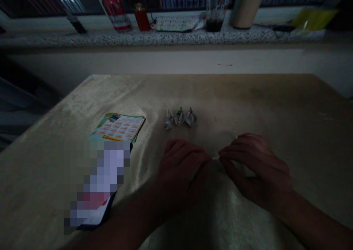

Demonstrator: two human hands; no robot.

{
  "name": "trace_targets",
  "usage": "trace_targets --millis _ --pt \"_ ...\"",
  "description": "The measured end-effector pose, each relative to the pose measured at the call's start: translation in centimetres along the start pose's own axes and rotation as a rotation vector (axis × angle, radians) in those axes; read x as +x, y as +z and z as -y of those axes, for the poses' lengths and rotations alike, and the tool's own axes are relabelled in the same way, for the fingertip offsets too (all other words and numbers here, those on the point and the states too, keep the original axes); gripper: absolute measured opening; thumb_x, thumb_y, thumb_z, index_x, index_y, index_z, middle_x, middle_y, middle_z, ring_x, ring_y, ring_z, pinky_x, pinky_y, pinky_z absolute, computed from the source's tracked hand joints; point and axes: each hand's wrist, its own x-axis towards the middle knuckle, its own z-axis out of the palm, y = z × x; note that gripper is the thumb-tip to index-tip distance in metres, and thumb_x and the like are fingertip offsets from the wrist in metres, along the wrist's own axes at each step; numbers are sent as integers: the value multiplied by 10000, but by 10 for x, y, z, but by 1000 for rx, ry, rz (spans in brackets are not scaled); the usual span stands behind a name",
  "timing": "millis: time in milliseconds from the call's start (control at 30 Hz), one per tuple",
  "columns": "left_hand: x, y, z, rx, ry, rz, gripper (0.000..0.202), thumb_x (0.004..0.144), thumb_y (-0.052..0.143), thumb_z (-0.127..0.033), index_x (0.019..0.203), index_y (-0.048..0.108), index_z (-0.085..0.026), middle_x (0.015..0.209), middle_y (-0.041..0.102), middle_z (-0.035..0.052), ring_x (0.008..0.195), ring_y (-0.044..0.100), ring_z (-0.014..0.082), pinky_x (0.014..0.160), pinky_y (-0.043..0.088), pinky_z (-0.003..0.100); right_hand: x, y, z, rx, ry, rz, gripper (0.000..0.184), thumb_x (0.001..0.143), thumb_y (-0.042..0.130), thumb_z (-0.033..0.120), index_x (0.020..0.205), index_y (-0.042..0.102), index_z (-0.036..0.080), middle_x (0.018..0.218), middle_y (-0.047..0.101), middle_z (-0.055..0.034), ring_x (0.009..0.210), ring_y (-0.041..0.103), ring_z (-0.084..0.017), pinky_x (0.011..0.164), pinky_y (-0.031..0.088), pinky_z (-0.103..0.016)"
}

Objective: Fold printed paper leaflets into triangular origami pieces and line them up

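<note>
A small whitish strip of folded paper (215,158) shows between the fingertips of my two hands, low over the table. My left hand (183,165) pinches its left end, thumb and index finger pressed together. From the other side, my right hand (255,165) pinches the right end the same way. Most of the paper is hidden by the fingers, and the light is dim. Just beyond my hands stand three small folded paper figures, one at the left (169,120), one in the middle (179,117) and one at the right (191,117).
To the left lies a stack of printed cards (121,127), with a phone (107,184), partly blurred out, in front of it. On the stone windowsill (96,40) stand a red can (117,13), a red bottle (142,18), a glass with dark liquid (215,22) and a beige cylinder (246,7).
</note>
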Motion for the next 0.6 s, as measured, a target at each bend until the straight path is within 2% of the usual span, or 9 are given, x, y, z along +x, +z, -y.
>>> trace_targets --millis 133,367,500,600 --pt "-1 2 0 -21 -16 25 84 902 659 -106 944 650 -178 839 717 18 771 639 170 811 466 361 2 2 2 33 -29 -19 193 816 742 56 948 709 192 796 766 -36 731 699 -216 812 554 -467" --pt "-5 -4 -1 37 126 43 181 902 608 -44 1007 674 -175 842 742 26 727 625 166 773 438 366 1 3 7 50 44 -19 205 806 719 59 930 675 216 763 730 -15 710 673 -204 781 548 -451" --pt "-3 -14 -5 56 153 -6 209 872 622 -24 1019 682 -159 854 752 21 738 642 156 824 446 373 -1 -2 -5 6 113 -16 149 836 718 88 910 670 208 790 733 -28 732 679 -201 743 530 -408" --pt "0 -18 -5 37 151 -22 212 850 641 -13 998 672 -162 841 743 14 729 650 147 790 463 351 -4 -7 -17 -55 205 5 88 862 707 148 868 668 226 772 730 -20 711 679 -205 715 522 -402"
